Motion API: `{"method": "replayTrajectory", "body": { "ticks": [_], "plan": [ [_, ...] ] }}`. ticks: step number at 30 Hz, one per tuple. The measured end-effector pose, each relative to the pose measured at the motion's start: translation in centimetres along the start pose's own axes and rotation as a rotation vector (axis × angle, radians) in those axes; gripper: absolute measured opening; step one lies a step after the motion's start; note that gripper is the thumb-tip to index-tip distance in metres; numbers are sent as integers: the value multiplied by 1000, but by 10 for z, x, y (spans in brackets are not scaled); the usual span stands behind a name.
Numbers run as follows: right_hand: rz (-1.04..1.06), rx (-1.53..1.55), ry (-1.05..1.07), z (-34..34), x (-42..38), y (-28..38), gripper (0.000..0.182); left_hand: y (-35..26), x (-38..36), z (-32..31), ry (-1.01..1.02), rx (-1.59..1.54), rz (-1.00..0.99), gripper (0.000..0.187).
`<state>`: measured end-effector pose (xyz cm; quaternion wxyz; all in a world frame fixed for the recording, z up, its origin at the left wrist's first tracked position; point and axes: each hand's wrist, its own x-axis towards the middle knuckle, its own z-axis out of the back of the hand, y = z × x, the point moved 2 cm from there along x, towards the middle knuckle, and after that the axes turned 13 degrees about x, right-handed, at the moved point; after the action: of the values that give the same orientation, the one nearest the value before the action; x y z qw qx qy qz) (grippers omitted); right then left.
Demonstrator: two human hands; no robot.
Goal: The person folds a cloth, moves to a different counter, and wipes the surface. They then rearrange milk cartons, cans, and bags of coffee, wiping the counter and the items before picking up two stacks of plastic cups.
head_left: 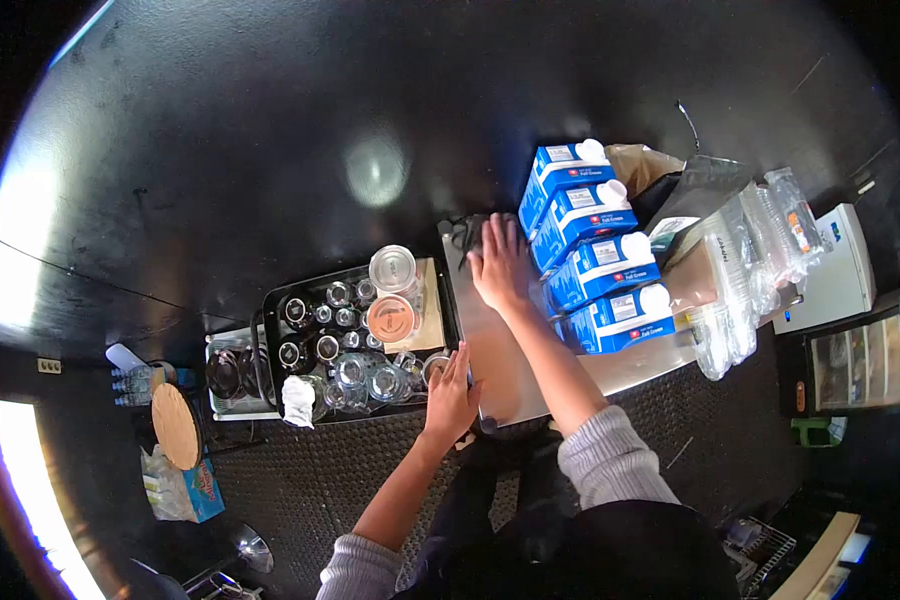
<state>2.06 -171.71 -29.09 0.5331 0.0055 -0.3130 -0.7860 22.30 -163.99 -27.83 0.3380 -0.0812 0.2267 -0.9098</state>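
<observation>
My left hand has its fingers stretched out at the right edge of a black tray, close to the glass jars in it. Farther back, my right hand lies with fingers spread over the metal worktop, touching or close to a dark, crumpled item that I cannot make out. Neither hand holds anything visible. To the right of my right hand, several blue full cream milk cartons with white caps stand in a row.
Lidded tubs and a white cloth are in the tray. Behind the cartons lie plastic-wrapped stacks of cups and a dark bag. A white box stands far right. A round wooden board is at left.
</observation>
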Motion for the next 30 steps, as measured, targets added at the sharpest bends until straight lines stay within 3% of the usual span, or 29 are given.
{"method": "replayTrajectory", "body": {
  "ticks": [1, 4, 7, 8, 11, 15, 18, 23, 26, 30],
  "plan": [
    [-91, 10, -38, -2, -2, -2, 58, 1, -2, 0, -2, -16, 6, 68],
    [-75, -21, -40, 7, -51, 3, 56, 3, -2, -2, -35, -1, -15, 69],
    [-61, -20, 182, 50, -130, 24, 59, 3, -2, -4, -77, -26, -38, 69],
    [-26, 137, 127, 56, -159, 27, 59, 4, -2, -4, -81, -55, -30, 68],
    [-1, 85, 229, 66, -184, 31, 60, 3, -3, -4, -96, -152, -13, 66],
    [110, 66, 107, 34, -83, 19, 53, 7, -4, -5, -25, -251, 58, 58],
    [125, 71, 11, 5, -33, 13, 49, 2, -15, 10, -215, -334, 79, 51],
    [307, 173, 337, 53, -128, 31, 50, -4, -38, 23, -441, -436, 223, 44],
    [349, 210, 401, 83, -202, 32, 51, -21, -43, 27, -447, -551, 248, 39],
    [303, 167, 374, 80, -182, 29, 53, -29, -44, 15, -463, -501, 244, 36]
  ]
}}
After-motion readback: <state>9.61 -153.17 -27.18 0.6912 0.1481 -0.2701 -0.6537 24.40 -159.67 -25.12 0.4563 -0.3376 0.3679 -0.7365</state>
